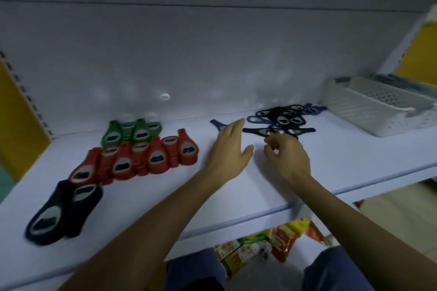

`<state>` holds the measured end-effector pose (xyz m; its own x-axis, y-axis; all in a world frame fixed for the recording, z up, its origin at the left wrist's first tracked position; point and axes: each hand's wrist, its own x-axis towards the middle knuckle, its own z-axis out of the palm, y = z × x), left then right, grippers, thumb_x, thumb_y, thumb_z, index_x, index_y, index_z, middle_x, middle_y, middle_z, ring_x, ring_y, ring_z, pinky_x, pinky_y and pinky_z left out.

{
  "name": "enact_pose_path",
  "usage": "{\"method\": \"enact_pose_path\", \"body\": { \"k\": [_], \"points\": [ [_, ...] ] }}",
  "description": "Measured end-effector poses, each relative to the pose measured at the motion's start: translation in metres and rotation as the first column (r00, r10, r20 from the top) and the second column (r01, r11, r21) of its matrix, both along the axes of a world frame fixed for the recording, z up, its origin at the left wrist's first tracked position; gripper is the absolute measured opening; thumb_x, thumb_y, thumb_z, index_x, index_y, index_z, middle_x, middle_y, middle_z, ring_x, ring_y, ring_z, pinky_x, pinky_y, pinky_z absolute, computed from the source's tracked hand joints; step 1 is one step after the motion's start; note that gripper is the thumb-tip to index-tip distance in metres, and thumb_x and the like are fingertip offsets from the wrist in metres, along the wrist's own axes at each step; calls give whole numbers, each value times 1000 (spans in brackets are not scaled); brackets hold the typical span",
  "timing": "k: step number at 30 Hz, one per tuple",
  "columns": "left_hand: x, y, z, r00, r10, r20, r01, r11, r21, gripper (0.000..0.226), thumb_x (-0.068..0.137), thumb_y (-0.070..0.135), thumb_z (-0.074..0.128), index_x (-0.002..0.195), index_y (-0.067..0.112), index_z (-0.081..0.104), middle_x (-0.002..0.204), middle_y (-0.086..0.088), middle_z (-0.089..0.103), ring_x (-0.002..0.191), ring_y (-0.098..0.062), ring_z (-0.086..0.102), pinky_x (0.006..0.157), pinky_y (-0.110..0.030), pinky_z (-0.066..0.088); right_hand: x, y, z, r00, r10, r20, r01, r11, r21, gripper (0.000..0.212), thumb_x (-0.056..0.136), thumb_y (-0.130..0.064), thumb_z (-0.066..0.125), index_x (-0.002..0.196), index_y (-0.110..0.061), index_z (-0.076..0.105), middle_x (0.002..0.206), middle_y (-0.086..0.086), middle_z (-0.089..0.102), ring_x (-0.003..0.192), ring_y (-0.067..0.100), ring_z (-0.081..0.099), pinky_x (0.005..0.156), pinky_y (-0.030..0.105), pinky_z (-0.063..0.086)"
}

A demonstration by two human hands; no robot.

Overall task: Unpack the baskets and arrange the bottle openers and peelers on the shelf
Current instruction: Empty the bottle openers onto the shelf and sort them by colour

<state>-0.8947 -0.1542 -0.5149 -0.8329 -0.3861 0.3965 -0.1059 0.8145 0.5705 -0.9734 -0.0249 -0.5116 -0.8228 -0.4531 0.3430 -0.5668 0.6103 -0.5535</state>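
On the white shelf (331,160) lie rows of bottle openers: green ones (132,132) at the back, red ones (139,158) in front, dark navy ones (63,210) at the near left. A loose pile of black and blue openers (283,117) sits right of centre. A single blue opener (216,123) lies just beyond my left hand (230,146), which is stretched flat above the shelf with straight fingers. My right hand (287,156) hovers beside the pile with curled fingers; a black opener (256,131) lies at its fingertips, and blur hides whether they pinch it.
A white perforated basket (378,106) stands at the shelf's right end, with another grey-blue basket (397,79) behind it. Yellow side panels (14,125) flank the shelf. Packaged goods (260,243) lie on a lower level beneath the shelf edge.
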Motion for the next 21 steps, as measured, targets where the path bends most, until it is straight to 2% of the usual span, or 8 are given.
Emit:
{"method": "enact_pose_path", "body": {
  "k": [4,8,10,12,15,18,19,21],
  "points": [
    [-37,-11,-15,990,136,-43,-118,949,293,61,92,22,58,146,13,31,145,-7,40,132,-21,39,106,-28,31,-24,-17,-4,996,70,-54,-68,997,40,28,90,-15,53,115,-14,65,111,4,66,102,21,59,79,30,48],
    [-55,-22,-22,977,181,-114,-115,894,434,51,90,13,60,138,11,43,134,-7,51,122,-19,49,99,-22,38,-44,-49,-6,990,103,-93,-87,984,158,33,90,-18,50,121,-17,62,117,6,64,110,25,53,86,35,46],
    [-58,-26,-26,975,172,-143,-76,856,511,41,90,11,61,129,10,52,125,-5,58,113,-15,55,88,-12,41,-56,-58,-8,991,61,-121,-22,952,307,34,92,-27,49,123,-16,57,124,6,59,117,27,48,95,38,40],
    [-60,-27,-30,975,160,-154,-56,849,525,31,90,11,60,120,10,58,114,-1,64,99,-10,59,79,-6,40,-67,-60,-13,992,35,-124,15,926,378,34,95,-33,46,121,-16,58,125,5,58,119,26,46,96,39,37],
    [-61,-26,-32,977,137,-161,-40,868,495,22,90,12,60,111,13,64,91,11,64,80,0,58,71,-2,42,-70,-57,-21,982,45,-182,16,946,323,30,97,-33,47,117,-19,65,117,2,62,112,24,49,90,36,37],
    [-60,-28,-33,976,150,-158,-61,885,461,18,91,15,59,107,15,66,79,19,59,73,4,57,67,0,41,-66,-54,-23,959,91,-270,-9,957,289,26,96,-23,48,110,-18,69,105,3,66,101,25,54,85,36,36],
    [-59,-28,-33,975,155,-159,-70,893,444,18,91,16,58,107,16,66,79,20,59,73,5,57,66,0,41,-65,-52,-23,953,90,-291,-21,972,235,23,93,-17,50,106,-15,70,99,5,67,95,27,57,82,36,39],
    [-58,-27,-32,974,155,-166,-68,896,438,19,92,17,57,109,17,65,82,18,62,74,4,59,68,-2,43,-63,-48,-20,961,1,-276,0,1000,4,20,89,-5,53,96,-11,70,84,7,68,80,28,60,71,36,44]
  ]
}}
